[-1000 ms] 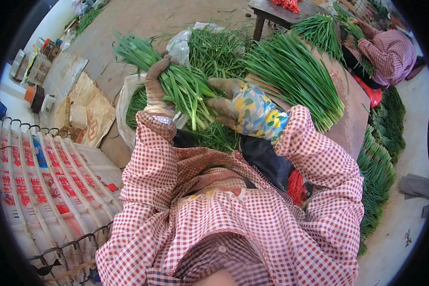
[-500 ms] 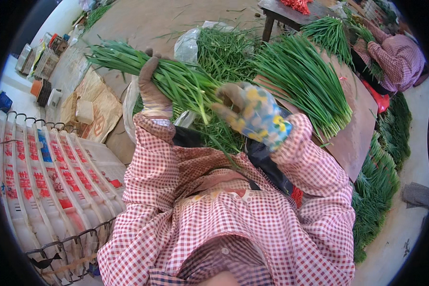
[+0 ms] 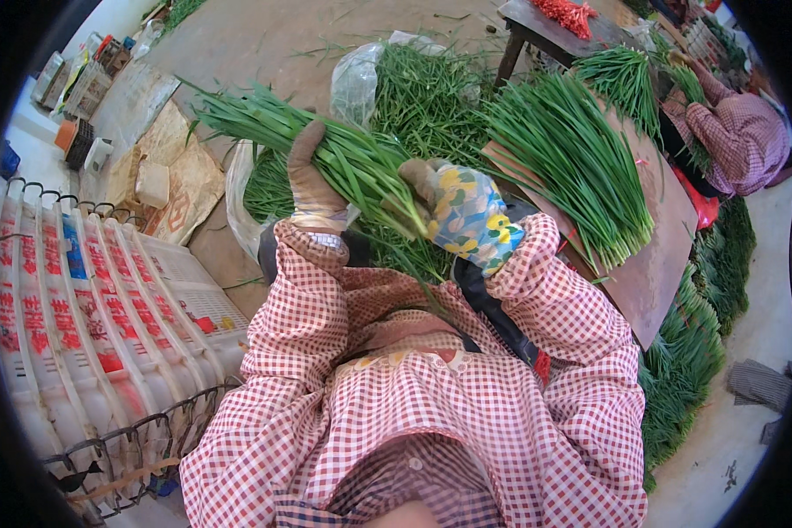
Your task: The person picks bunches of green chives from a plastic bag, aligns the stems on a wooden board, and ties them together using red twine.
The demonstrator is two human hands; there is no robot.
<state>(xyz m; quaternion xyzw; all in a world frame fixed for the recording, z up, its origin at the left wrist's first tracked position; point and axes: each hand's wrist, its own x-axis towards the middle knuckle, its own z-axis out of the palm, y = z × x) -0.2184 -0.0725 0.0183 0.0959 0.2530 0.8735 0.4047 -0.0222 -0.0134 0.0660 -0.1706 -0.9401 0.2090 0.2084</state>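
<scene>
- Crate of white ribbed plastic with red markings [image 3: 88, 299]: it stands to the person's left, well apart from both hands.
- Flat reddish-brown board [image 3: 658, 295]: it lies to the person's right, its left edge nearer the hands.
- Thick heap of long green stalks [image 3: 572, 167]: it rests on the board, leaf tips toward the far left edge, pale ends toward the near corner.
- Clear plastic bag of loose green leaves [image 3: 354, 84]: it sits beyond the hands, left of the board.
- Smaller bunch of long green leafy stalks [image 3: 356, 167]: it is raised between the hands, off the board's left edge. Its long axis slants from leaf tips at far left to stem ends at near right, so it points away and leftward from the right hand.
- Left hand in a brown glove [image 3: 309, 173]: it is wrapped round the bunch's middle, thumb side uppermost, and is the nearer to the leaf tips.
- Right hand in a brown-fingered glove with a blue, yellow and white pattern [image 3: 449, 201]: its fingers curl at the stem ends; whether they pinch any stalk cannot be told.
- Pale stem ends [image 3: 408, 227]: they sit just beside the right palm.
</scene>
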